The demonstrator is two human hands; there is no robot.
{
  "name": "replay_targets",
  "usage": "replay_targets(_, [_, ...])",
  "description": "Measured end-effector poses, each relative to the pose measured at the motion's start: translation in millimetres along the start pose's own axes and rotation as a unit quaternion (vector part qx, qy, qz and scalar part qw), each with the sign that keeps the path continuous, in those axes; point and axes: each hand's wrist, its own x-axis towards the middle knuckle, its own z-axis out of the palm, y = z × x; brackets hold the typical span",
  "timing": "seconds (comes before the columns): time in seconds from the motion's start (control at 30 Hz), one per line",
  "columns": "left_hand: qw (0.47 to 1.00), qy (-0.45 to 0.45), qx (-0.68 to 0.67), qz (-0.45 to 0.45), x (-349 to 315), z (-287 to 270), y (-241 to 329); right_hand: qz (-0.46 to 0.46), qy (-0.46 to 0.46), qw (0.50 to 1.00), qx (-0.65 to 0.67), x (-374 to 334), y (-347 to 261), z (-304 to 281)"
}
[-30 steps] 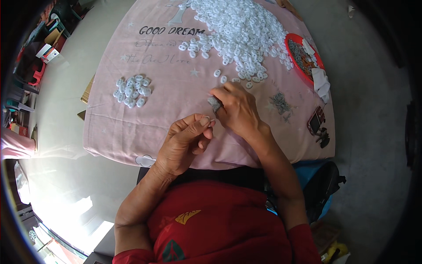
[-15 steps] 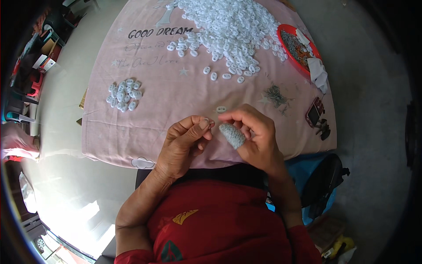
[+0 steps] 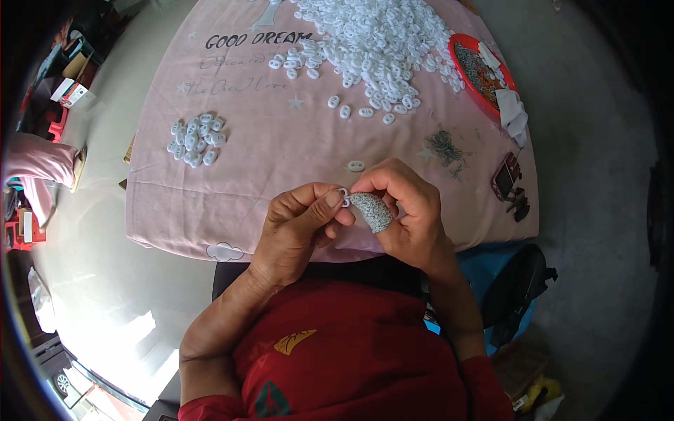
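Note:
My left hand [image 3: 295,226] pinches a small white oval plastic piece with two holes [image 3: 345,197] between thumb and forefinger, above the table's near edge. My right hand [image 3: 414,221] meets it from the right, thumb and forefinger brought together at the piece. A grey knitted sleeve [image 3: 372,212] covers the right thumb. Whatever lies between those right fingertips is too small to make out. Just beyond both hands, a single white oval piece [image 3: 356,166] lies flat on the pink cloth. To its right is a loose heap of thin dark metal bits [image 3: 446,149].
A large heap of white oval pieces [image 3: 379,49] covers the far side of the pink tablecloth [image 3: 246,161]. A smaller cluster [image 3: 196,140] lies at left. On the right are a red tray [image 3: 480,105] of metal bits, a white cloth [image 3: 512,112] and a dark device [image 3: 504,177].
My right fingertips have closed in on the left hand and now touch at the white piece, which shows more clearly. At far left, another person's pink-clothed leg has shifted.

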Motion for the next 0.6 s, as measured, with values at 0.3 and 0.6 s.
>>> replay_targets(0.3, [1.000, 0.006, -0.004, 0.012, -2, 4, -5, -0.032, 0.029, 0.998, -0.041, -2, -3, 2])
replay_targets(0.6, [0.999, 0.023, -0.017, -0.015, 7, -26, 6, 0.071, -0.002, 0.985, -0.157, 0, 41, -14])
